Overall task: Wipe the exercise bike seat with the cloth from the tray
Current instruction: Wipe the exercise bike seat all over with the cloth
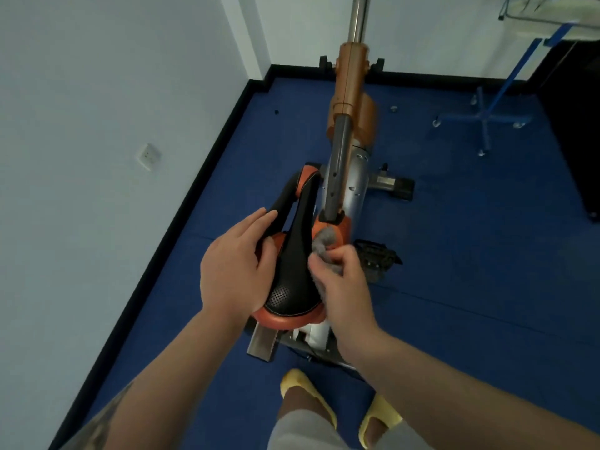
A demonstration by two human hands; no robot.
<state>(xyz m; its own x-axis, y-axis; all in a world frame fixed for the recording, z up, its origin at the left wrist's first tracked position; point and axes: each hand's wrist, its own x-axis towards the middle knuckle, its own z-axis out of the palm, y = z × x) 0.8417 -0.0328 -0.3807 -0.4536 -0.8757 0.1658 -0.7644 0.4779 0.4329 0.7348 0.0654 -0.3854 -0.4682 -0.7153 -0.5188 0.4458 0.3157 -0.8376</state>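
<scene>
The exercise bike seat (293,267) is black with orange edges and sits at the centre of the view, nose pointing away from me. My left hand (237,264) grips its left side, fingers wrapped over the edge. My right hand (341,280) holds a grey cloth (324,241) bunched against the seat's right side. Part of the cloth is hidden under my fingers. The tray (545,11) stands on a blue stand at the top right.
The orange and silver bike frame (349,125) runs away from me toward the wall. A black pedal (378,258) sticks out on the right. The blue stand's wheeled base (483,120) rests on the blue floor. White walls close the left side. My yellow slippers (376,417) are below.
</scene>
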